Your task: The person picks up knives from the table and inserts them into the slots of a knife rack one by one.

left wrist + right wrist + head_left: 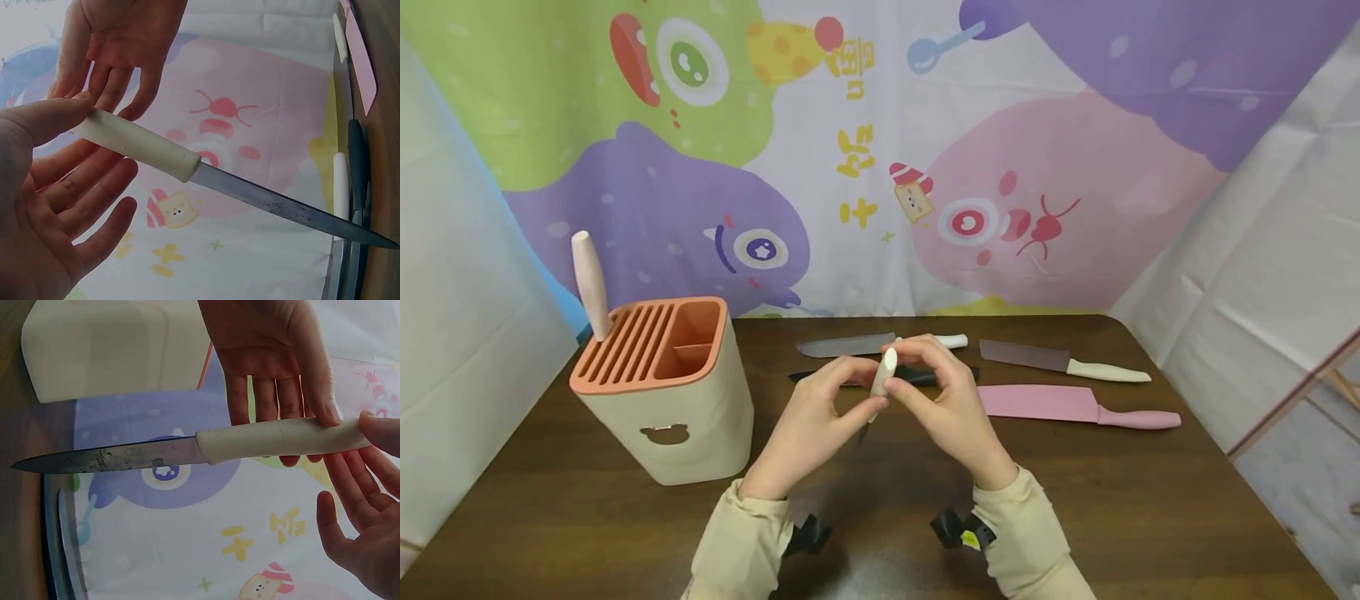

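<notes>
A slim knife with a cream handle [883,375] is held up over the table, blade pointing down. My left hand [820,417] pinches the upper part of the handle between thumb and fingers. From the other side, my right hand [951,408] pinches it too, thumb and fingertips near the butt end. The blade [106,456] shows dark blotches in the right wrist view. Behind the hands lie a black knife [921,377] and a grey-bladed knife with a white handle [953,341], both partly covered by the fingers in the head view.
On the left stands a cream knife holder [715,433] with an orange slotted top; one pale handle [591,287] sticks up from it. To the right lie a pink cleaver [1037,402] and a dark-bladed knife [1026,354] with a cream handle. A patterned cloth [865,275] hangs behind.
</notes>
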Available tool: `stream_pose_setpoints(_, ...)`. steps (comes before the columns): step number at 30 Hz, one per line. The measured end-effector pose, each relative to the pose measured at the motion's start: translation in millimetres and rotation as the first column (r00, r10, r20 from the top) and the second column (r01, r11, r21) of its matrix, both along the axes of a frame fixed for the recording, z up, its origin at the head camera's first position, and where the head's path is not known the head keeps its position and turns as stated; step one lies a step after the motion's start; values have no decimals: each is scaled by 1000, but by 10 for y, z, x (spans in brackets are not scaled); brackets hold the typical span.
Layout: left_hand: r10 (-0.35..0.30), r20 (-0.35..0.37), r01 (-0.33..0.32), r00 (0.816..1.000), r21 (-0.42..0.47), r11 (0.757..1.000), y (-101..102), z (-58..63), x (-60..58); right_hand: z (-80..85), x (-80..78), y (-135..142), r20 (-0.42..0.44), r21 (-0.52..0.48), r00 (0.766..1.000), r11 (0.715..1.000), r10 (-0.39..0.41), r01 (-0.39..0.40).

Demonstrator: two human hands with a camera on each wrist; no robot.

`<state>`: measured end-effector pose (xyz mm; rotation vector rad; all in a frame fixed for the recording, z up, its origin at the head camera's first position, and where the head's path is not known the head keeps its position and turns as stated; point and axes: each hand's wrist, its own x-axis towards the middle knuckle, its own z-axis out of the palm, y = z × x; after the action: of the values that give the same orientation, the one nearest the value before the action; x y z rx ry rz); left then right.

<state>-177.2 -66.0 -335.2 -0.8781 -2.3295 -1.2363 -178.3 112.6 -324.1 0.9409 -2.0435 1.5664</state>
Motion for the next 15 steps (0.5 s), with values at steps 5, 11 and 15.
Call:
stream_pose_setpoints(5,-32,14,32,999,19,999,-13,10,-14,2,-2,-6,6,-4,1000,1000,3,-3)
stream_pose_setpoints(11,-59,74,55,996,45,997,-34,1,-23,1,4,-7,20,-2,1000,1000,12,-12)
stream_pose_setpoints(15,-63,97,59,993,41,997,-39,7,-16,2,8,3,34,4,999,1000,11,-12)
